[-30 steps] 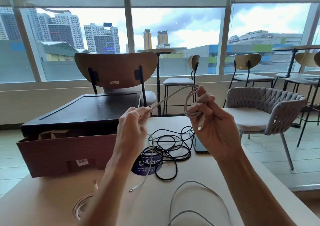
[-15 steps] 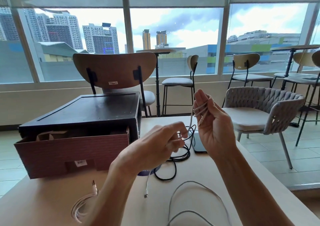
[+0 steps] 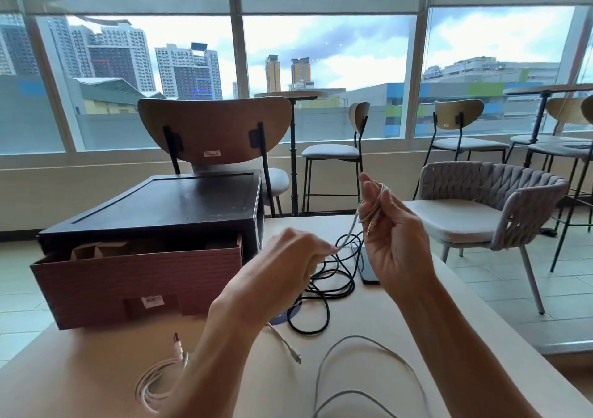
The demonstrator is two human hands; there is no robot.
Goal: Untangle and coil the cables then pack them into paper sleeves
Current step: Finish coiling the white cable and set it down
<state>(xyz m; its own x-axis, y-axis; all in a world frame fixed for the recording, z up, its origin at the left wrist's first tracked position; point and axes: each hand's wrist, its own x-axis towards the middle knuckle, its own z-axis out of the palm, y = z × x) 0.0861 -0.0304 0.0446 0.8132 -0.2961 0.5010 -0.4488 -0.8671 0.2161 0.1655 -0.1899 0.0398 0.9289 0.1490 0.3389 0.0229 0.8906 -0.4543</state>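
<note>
As left hand (image 3: 288, 258) seemingly pinches cable (image 3: 350, 230), right (image 3: 396, 244) grips.

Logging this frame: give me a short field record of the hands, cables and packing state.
right hand: raised, holds loops of the white cable
left hand: pinches the same cable's strand lower down
black cable: tangled on the table
pale coiled cable: lying near left
grey cable: loose loop near right
paper sleeves: brown paper shows in the open drawer
</note>
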